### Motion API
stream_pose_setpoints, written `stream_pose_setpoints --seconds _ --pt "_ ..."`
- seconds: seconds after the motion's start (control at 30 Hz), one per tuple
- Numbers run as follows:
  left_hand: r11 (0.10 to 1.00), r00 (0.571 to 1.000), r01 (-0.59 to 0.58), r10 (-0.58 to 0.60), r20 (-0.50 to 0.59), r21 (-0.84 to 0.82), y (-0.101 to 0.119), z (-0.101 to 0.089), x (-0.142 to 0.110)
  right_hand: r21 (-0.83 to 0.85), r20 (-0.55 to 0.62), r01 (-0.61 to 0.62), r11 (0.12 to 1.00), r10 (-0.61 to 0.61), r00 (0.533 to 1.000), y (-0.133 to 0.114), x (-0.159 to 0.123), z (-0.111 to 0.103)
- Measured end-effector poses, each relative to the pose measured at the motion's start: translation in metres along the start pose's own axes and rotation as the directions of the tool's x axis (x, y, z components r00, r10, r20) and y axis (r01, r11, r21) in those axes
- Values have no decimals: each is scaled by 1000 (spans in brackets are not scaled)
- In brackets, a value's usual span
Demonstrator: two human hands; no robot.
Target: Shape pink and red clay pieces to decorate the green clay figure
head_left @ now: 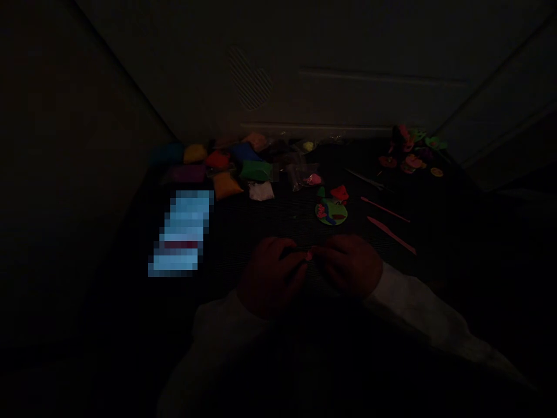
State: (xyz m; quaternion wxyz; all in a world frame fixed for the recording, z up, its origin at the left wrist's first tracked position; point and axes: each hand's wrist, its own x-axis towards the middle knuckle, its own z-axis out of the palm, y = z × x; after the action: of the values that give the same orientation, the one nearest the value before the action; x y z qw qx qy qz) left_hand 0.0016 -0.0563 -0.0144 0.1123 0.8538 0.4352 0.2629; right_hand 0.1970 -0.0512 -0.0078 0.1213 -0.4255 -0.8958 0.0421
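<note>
In dim light, a small piece of pink modelling clay point(309, 255) sits between my fingertips. My left hand point(274, 273) pinches it from the left, and my right hand point(348, 264) meets it from the right with closed fingers. Just beyond my hands lies a round green clay disc point(331, 203) bearing blue, brown and pink-red shapes. A red clay piece point(340, 193) and a small green clay piece point(321, 191) stand at its far edge. The fine shape of the pink piece is too dark to make out.
Several bags of coloured clay point(256, 170) lie along the back left. A lit, blurred screen point(183, 235) is at left. Scissors point(369, 180), a thin pink stick point(385, 209) and a pink clay knife point(391, 235) lie at right. Several colourful clay figures point(411, 151) stand behind them.
</note>
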Motion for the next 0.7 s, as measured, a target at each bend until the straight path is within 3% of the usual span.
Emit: stream_pose_setpoints --seconds 0.7 --pt "999 1000 -27 27 0 44 0 0 -1 49 -25 -19 999 20 999 2 -1 0"
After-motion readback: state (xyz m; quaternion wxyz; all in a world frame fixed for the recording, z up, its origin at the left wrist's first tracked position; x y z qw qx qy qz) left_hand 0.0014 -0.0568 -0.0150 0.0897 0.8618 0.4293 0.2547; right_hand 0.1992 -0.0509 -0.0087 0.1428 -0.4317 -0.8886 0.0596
